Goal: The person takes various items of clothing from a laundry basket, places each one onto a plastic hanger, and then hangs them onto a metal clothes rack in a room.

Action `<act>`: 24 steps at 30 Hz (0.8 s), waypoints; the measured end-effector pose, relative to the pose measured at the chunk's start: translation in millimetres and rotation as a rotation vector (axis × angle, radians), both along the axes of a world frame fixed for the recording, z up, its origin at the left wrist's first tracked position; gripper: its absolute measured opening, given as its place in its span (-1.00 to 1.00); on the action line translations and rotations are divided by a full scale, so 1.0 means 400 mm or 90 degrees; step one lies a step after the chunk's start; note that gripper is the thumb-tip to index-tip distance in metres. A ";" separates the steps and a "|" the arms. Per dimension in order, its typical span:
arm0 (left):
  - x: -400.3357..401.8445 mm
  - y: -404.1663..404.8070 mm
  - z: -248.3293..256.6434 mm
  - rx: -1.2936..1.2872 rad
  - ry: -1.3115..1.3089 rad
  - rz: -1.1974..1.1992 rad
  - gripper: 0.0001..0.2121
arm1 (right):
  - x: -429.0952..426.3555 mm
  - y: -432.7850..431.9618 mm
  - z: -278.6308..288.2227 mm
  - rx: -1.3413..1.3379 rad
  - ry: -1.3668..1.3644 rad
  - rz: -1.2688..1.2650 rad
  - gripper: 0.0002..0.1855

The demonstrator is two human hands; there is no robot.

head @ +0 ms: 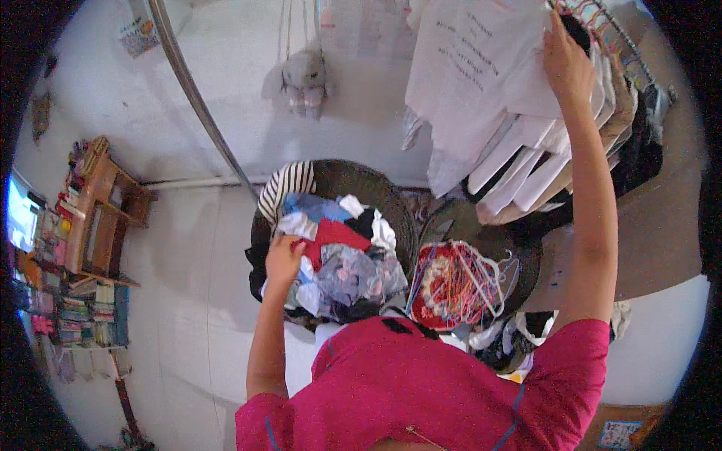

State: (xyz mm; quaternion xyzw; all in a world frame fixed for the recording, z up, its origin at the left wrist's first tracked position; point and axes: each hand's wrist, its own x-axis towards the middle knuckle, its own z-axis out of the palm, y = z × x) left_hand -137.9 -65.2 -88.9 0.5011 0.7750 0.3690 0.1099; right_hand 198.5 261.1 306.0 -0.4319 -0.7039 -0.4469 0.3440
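My right hand is raised to the clothes rail at the upper right, closed at the shoulder of a white T-shirt that bears printed writing. The hanger inside the shirt is hidden. Low on the left, my left hand rests at the edge of a heap of clothes, its fingertips against a red garment. Whether they pinch the cloth cannot be made out. A dark round basket holds the heap, which includes a grey patterned garment and a black-and-white striped cloth.
Beside the basket, a second dark round container carries a red patterned item heaped with coloured hangers. More garments hang along the rail. A metal pole slants down at left. A wooden shelf and a plush toy stand farther off.
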 end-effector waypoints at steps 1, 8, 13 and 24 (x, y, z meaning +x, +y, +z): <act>0.012 0.006 -0.081 -0.057 0.040 -0.013 -0.81 | -0.016 -0.053 -0.025 0.036 0.000 0.025 -0.54; 0.217 -0.056 -0.354 -0.256 -0.021 -0.005 -0.55 | -0.012 -0.225 -0.426 -0.273 0.058 0.140 -0.41; 0.228 -0.045 -0.463 -0.383 0.019 -0.070 -0.59 | -0.009 -0.378 -0.872 -0.714 0.154 0.184 -0.64; 0.133 0.095 0.101 0.142 -0.956 -0.289 -0.77 | -0.166 -0.606 -1.214 -0.913 0.231 0.343 -0.47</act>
